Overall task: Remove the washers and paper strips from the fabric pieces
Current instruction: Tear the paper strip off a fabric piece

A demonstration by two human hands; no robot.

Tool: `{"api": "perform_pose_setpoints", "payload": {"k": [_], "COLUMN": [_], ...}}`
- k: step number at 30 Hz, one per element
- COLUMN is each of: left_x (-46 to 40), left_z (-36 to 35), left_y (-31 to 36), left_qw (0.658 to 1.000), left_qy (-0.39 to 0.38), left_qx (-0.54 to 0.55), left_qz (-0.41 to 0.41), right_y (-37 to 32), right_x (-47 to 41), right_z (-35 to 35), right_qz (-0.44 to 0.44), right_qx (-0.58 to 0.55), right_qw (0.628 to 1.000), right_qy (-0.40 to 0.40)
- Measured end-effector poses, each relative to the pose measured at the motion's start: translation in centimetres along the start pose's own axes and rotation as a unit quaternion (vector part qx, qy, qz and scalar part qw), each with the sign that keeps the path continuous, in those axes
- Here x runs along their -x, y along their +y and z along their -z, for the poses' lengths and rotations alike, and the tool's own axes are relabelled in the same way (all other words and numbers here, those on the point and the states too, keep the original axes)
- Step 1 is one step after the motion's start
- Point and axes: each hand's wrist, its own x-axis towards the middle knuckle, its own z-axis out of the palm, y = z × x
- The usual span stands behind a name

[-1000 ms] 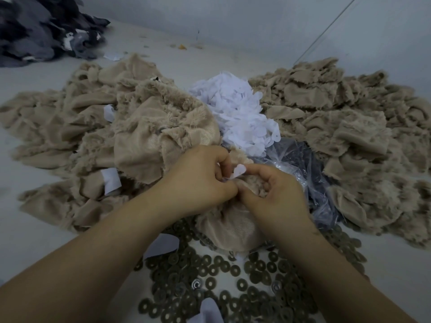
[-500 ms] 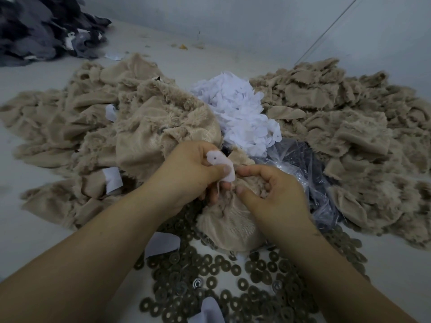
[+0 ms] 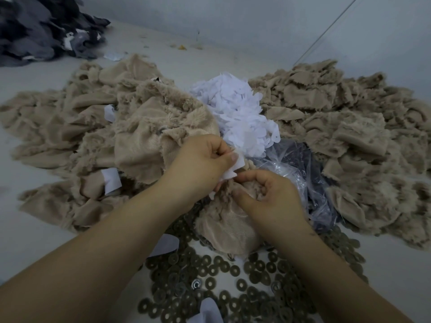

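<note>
My left hand [image 3: 200,164] pinches a white paper strip [image 3: 234,170] between thumb and fingers, just above a beige furry fabric piece [image 3: 229,229]. My right hand [image 3: 268,197] grips the top of that fabric piece, its fingers curled into the fur right below the strip. Several dark round washers [image 3: 233,283] lie scattered on the table in front of me. A heap of white paper strips [image 3: 235,113] sits behind my hands.
Beige fabric is piled at the left [image 3: 81,136] and at the right [image 3: 349,136]. A clear plastic bag [image 3: 300,173] lies right of my hands. Dark grey fabric [image 3: 42,26] is heaped at the far left corner. Loose white strips [image 3: 112,180] lie among the left pile.
My left hand has drawn the white paper strip up and away from the fabric piece, then lifted slightly toward the white heap. My right hand stays on the fabric.
</note>
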Motion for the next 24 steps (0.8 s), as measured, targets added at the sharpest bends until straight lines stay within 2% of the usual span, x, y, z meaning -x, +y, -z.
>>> {"api": "perform_pose_setpoints", "payload": {"k": [3, 12, 16, 20, 24], "left_x": [-0.36, -0.27, -0.22, 0.00, -0.25], "left_z": [-0.13, -0.43, -0.48, -0.90, -0.09], "left_y": [-0.19, 0.01, -0.10, -0.08, 0.42], "left_qw": [0.999, 0.998, 0.999, 0.995, 0.988], "left_qy": [0.012, -0.002, -0.017, -0.048, -0.104], "left_qx": [-0.036, -0.043, -0.038, -0.085, -0.098], "left_qz": [-0.019, -0.052, -0.019, 0.008, 0.058], "right_y": [-0.01, 0.01, -0.12, -0.27, 0.23], "right_x": [0.04, 0.00, 0.08, 0.17, 0.01], "right_z": [-0.08, -0.22, -0.18, 0.01, 0.19], "right_qz": [0.002, 0.019, 0.001, -0.010, -0.017], "right_qx": [0.005, -0.005, -0.033, -0.085, -0.081], "right_qw": [1.000, 1.000, 0.999, 0.995, 0.996], "right_qy": [0.002, 0.002, -0.013, -0.054, -0.041]}}
